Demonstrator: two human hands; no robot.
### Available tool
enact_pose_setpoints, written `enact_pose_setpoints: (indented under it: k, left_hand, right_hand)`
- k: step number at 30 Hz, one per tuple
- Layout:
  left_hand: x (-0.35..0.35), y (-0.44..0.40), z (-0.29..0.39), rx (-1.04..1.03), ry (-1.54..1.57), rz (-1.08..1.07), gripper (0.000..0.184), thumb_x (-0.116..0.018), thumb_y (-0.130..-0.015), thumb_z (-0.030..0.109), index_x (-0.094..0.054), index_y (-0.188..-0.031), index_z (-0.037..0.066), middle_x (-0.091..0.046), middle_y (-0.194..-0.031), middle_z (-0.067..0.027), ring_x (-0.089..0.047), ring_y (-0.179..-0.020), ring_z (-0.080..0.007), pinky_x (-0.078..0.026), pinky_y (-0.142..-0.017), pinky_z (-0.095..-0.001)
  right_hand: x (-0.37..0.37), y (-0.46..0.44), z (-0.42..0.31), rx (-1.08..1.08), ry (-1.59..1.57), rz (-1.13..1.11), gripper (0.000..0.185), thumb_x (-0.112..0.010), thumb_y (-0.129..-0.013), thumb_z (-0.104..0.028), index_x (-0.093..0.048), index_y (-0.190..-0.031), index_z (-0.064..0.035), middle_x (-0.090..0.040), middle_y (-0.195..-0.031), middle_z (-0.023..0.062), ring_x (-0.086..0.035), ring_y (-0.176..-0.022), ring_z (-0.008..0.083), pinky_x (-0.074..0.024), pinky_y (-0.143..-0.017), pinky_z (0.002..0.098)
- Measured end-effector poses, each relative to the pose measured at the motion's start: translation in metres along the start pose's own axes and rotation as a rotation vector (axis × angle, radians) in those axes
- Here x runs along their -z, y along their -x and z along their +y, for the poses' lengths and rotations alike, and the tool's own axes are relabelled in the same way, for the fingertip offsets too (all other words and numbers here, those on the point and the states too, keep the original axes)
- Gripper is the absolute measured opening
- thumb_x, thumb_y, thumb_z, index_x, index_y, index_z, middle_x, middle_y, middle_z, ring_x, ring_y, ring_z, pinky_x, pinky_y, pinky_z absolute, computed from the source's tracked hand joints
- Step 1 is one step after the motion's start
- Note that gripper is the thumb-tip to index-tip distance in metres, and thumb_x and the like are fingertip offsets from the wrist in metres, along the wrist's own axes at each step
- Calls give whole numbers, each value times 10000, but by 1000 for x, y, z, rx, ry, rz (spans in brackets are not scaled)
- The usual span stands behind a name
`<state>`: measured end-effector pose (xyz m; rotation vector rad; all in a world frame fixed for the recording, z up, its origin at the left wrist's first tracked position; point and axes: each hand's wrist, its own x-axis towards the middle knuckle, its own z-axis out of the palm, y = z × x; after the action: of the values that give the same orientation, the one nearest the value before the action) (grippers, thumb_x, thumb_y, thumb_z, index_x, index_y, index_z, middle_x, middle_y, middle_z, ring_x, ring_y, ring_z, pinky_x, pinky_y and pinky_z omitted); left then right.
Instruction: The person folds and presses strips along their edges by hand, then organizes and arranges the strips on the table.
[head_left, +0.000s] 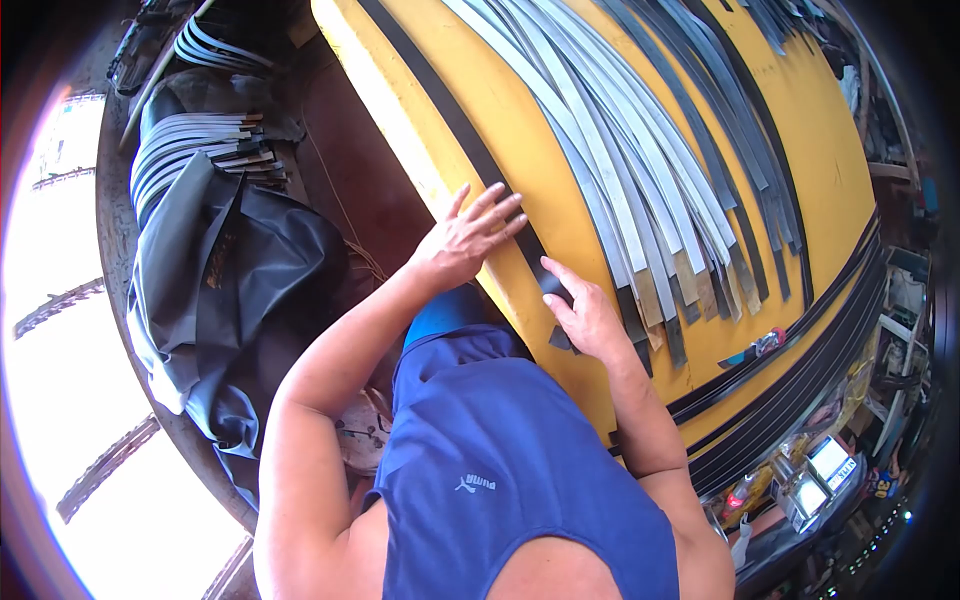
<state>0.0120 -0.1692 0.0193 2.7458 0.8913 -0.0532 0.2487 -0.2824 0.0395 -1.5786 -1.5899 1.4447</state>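
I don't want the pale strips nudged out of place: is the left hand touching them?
Apart. The head view shows bare yellow surface between the fingertips of the left hand and the pale strips.

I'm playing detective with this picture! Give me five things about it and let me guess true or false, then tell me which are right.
1. The tabletop is yellow. True.
2. The person wears a red shirt. False: the shirt is blue.
3. The left hand has its fingers spread over a long black strip. True.
4. The right hand wears a glove. False: the right hand is bare.
5. The bunch of pale strips is left of both hands. False: it lies to their right.
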Motion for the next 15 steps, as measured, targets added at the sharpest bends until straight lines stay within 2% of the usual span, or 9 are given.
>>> enact_pose_setpoints:
  k: [2, 5, 6, 9, 10, 15]
  left_hand:
    - [-8, 5, 1, -90, 7, -47, 705, -577, -840, 47, -439, -1522, 158, -330, -1630, -56, -228, -1537, -297, -162, -1235, -585]
    - [-3, 9, 4, -121, 25, -81, 662, -567, -874, 104, -433, -1522, 132, -322, -1635, -49, -221, -1541, -282, -138, -1242, -579]
    - [0, 9, 2, -129, -10, -94, 578, -548, -934, 172, -459, -1502, 110, -329, -1631, -50, -219, -1541, -270, -126, -1243, -577]
    - [-4, 7, -5, -92, 11, -40, 527, -563, -966, 224, -497, -1476, 107, -347, -1621, -53, -221, -1540, -267, -130, -1240, -575]
    - [-3, 5, -7, -30, 56, -27, 506, -590, -977, 284, -532, -1448, 109, -358, -1613, -55, -228, -1537, -266, -138, -1235, -578]
    - [-5, 6, -1, -14, -26, 29, 504, -639, -942, 282, -564, -1424, 155, -412, -1564, -61, -293, -1502, -275, -172, -1221, -591]
  right_hand:
    - [0, 0, 0, -11, -10, 0, 511, -616, -925, -77, -512, -1422, -22, -615, -1330, 248, -595, -1227, 398, -466, -1038, 404]
    - [-1, 1, 0, -9, -10, 8, 508, -613, -927, -79, -511, -1422, -23, -607, -1345, 245, -582, -1244, 398, -459, -1050, 405]
    - [-1, 1, 0, -4, -8, 14, 508, -612, -928, -79, -511, -1422, -23, -604, -1350, 244, -578, -1249, 399, -457, -1054, 405]
    - [-3, 3, 2, 0, 1, 24, 504, -608, -932, -83, -510, -1423, -24, -599, -1358, 241, -574, -1254, 400, -453, -1063, 410]
    - [-3, 3, 2, 10, 2, 34, 502, -609, -933, -82, -512, -1422, -25, -599, -1358, 241, -574, -1253, 400, -454, -1062, 411]
    - [-6, 6, 3, 38, 16, 77, 494, -613, -935, -79, -520, -1418, -33, -598, -1359, 236, -576, -1248, 394, -463, -1057, 413]
